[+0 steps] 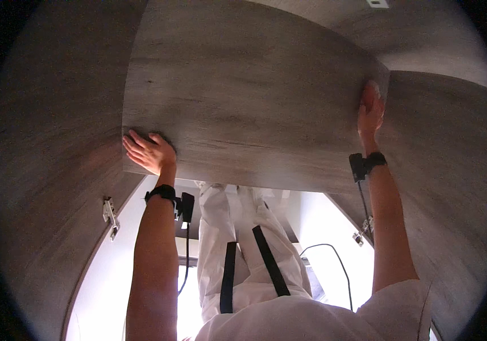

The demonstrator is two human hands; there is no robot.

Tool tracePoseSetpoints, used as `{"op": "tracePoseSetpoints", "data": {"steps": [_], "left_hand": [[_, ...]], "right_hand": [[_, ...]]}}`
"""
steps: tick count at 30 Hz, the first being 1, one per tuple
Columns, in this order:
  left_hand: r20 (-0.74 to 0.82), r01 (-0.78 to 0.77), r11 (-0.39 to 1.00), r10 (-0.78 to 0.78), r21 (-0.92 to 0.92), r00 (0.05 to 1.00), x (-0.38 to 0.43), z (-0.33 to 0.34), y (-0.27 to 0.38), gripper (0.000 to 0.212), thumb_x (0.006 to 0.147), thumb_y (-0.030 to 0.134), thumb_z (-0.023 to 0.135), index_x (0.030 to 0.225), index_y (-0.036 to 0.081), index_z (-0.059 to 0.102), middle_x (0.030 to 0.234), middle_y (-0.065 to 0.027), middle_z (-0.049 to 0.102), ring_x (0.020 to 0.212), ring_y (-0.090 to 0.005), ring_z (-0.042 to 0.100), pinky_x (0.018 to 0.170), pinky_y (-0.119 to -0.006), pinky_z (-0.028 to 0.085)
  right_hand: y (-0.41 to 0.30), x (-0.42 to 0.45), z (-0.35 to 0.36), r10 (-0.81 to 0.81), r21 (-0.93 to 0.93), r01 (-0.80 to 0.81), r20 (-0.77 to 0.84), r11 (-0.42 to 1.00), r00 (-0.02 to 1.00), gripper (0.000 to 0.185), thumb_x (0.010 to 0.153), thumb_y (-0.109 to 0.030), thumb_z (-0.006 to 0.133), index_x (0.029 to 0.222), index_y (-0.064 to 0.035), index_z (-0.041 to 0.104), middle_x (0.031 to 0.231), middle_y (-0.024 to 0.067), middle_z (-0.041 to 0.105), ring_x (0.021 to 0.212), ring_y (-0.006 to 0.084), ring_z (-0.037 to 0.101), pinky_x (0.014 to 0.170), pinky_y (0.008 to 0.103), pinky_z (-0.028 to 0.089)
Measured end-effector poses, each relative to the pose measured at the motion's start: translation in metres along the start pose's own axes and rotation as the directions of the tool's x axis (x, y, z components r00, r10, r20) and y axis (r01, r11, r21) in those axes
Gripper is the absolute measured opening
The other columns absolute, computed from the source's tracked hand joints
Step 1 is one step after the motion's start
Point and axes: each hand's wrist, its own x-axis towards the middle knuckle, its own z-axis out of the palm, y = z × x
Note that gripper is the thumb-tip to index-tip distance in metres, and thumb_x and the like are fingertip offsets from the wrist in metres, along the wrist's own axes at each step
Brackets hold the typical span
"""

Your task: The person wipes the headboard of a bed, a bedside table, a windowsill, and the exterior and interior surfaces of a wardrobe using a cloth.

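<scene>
A wide wood-grain panel (243, 106) spans the cabinet interior between two side walls. My left hand (149, 151) lies on the panel near its left end, palm down with the fingers spread slightly. At the panel's right end, my right hand (370, 108) rests against the surface close to the corner with the side wall; some of its fingers are blurred and dim. Neither hand has anything visible in its grasp. Each wrist bears a black strap with a small dark device and a cable.
The left side wall (55, 140) carries a metal hinge (110, 217) near its front edge. Another hinge (362, 232) is on the right side wall (444, 170). A white fitting (377, 3) sits at the top. My legs in white trousers show below the panel, with a looping black cable (337, 255) beside them.
</scene>
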Motion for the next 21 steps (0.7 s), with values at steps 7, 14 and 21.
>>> {"op": "tracePoseSetpoints", "data": {"steps": [7,14,21], "left_hand": [[0.026,0.028,0.999,-0.027,-0.024,0.999,-0.005,-0.001,0.013,0.055,0.088,0.034,0.034,0.134,0.005,0.028,0.14,-0.0163,0.023,0.131,-0.0294,0.021,0.107,-0.045,0.018],[-0.01,0.005,1.0,-0.005,-0.001,1.0,-0.001,0.001,0.007,0.054,0.086,0.031,0.039,0.132,0.005,0.03,0.138,-0.017,0.027,0.129,-0.0294,0.024,0.106,-0.043,0.02],[-0.041,-0.009,0.999,0.007,-0.047,0.999,0.002,0.012,0.01,0.055,0.085,0.034,0.04,0.13,0.003,0.032,0.136,-0.0181,0.028,0.128,-0.0301,0.024,0.105,-0.044,0.02]], "right_hand": [[-0.178,-0.035,0.022,-0.331,0.238,0.352,-0.124,0.905,0.935,0.054,0.074,-0.013,0.059,0.125,-0.0128,0.043,0.129,0.0128,0.039,0.119,0.0325,0.036,0.099,0.0452,0.027],[-0.38,-0.048,0.023,-0.723,0.266,0.773,-0.275,0.577,0.634,0.051,0.068,-0.022,0.063,0.118,-0.0243,0.051,0.123,0.0039,0.048,0.112,0.0274,0.043,0.093,0.0489,0.029],[-0.362,-0.01,0.026,-0.868,0.197,0.886,-0.197,0.421,0.456,0.055,0.073,-0.033,0.061,0.123,-0.0158,0.045,0.126,0.0099,0.044,0.117,0.0285,0.038,0.096,0.0463,0.029]]}}
